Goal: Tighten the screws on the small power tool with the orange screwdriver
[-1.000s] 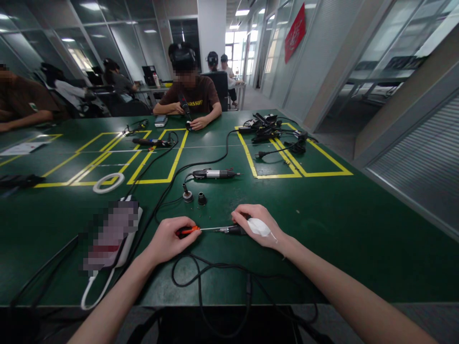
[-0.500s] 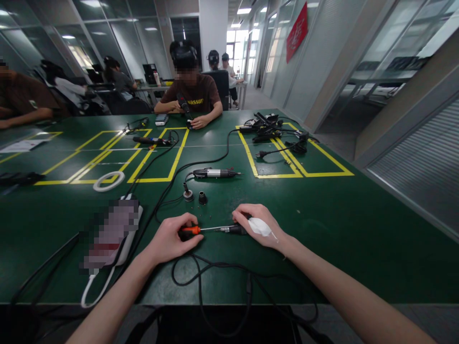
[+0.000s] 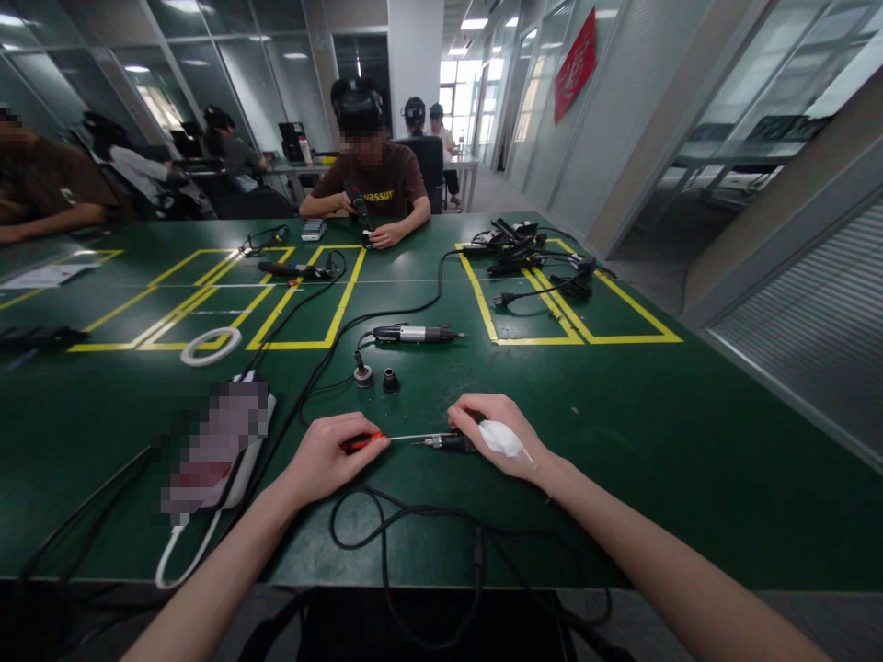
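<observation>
My left hand (image 3: pixel 324 458) grips an orange-handled screwdriver (image 3: pixel 369 439) whose thin shaft points right. Its tip meets the front end of a black electric tool (image 3: pixel 448 443) lying on the green table (image 3: pixel 690 460). My right hand (image 3: pixel 493 434) presses down on that tool and has a white bandage across its back. The tool's black cable (image 3: pixel 414 533) loops toward the table's near edge.
A second electric tool (image 3: pixel 414 334) lies farther back, with two small black parts (image 3: pixel 376 377) in front of it. A white power strip (image 3: pixel 221 441) sits at left, a tape ring (image 3: pixel 211 346) beyond it. Cables are piled at back right (image 3: pixel 524 253). Another person (image 3: pixel 369 184) sits opposite.
My left hand has turned slightly on the screwdriver handle, so less of the orange shows. The right hand and the tool have stayed put.
</observation>
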